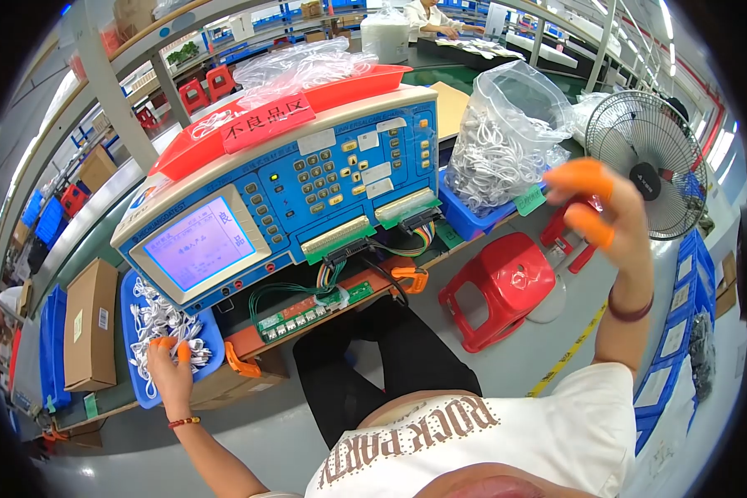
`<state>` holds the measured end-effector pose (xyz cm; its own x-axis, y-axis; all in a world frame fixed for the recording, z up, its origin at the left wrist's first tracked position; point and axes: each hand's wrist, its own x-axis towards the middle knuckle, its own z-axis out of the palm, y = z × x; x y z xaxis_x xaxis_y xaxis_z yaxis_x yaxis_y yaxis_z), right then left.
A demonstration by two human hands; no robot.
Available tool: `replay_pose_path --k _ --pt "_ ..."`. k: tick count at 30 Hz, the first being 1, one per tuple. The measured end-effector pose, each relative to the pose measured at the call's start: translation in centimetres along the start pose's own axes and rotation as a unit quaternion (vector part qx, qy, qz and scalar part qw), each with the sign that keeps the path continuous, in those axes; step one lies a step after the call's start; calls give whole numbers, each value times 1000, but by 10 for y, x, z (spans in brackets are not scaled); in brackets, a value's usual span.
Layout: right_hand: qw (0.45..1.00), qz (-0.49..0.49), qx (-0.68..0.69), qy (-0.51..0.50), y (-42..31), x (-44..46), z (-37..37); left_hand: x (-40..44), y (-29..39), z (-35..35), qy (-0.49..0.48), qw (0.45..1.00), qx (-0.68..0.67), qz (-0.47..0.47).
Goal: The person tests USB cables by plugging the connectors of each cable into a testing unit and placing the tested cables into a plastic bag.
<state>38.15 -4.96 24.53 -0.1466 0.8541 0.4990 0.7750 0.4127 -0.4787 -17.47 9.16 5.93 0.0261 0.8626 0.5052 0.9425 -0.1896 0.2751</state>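
Observation:
My left hand (171, 375), with orange finger cots, is at the blue bin (217, 353) of coiled white cables (159, 311). Its fingers are curled in against the cables at the bin's near side, seemingly gripping one. Raised at the right, my right hand (612, 212) also wears orange finger cots. Its thumb and fingers are apart with nothing visible between them, slightly blurred. Nearest to it is a clear bag (502, 141) filled with white cables, standing in another blue bin (473, 212). Between my hands, a green connector board (315, 312) lies at the bench edge, wired to a blue cable tester (307, 178).
A red tray (365, 80) with plastic bags sits on the tester. A red stool (506, 286) and a fan (646, 166) stand to the right. Orange clamps (408, 280) grip the bench edge. A cardboard box (91, 324) is at the left. A co-worker (430, 18) sits farther back.

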Motion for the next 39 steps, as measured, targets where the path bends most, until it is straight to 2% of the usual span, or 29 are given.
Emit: replay_pose_path --k 2,6,12,18,21,24,26,27,28,29,30,32,33,39 --pt "997 -56 -44 -40 -4 -9 19 0 1 -1 -23 1000 -20 3" --pt "996 -49 40 -62 2 -18 53 4 12 -5 -47 999 21 5" --pt "990 -29 75 -119 13 -17 81 14 21 -9 -98 991 -3 -95" --pt "983 -10 87 -159 31 -22 106 10 16 2 -49 995 86 -13" --pt "981 -8 96 -169 43 -26 120 13 16 0 10 986 135 99" --pt "975 -22 112 -192 48 -26 135 20 16 -3 -79 991 90 55" --pt "971 39 130 -197 46 -25 144 21 16 -2 -103 991 49 63" --pt "972 13 121 -199 49 -24 150 22 17 1 -117 991 42 53" --pt "966 42 146 -208 47 -24 155 23 17 3 -131 990 34 38" --pt "958 71 170 -218 44 -24 159 26 15 2 -160 984 64 34" --pt "962 40 154 -222 44 -22 165 30 18 -1 -200 976 75 28" --pt "956 47 167 -238 49 -24 183 20 0 -3 -201 977 67 30" --pt "949 82 174 -248 44 -22 186 30 5 1 -206 976 49 47" --pt "935 94 200 -277 47 -25 209 23 2 -2 -121 992 -18 -34"
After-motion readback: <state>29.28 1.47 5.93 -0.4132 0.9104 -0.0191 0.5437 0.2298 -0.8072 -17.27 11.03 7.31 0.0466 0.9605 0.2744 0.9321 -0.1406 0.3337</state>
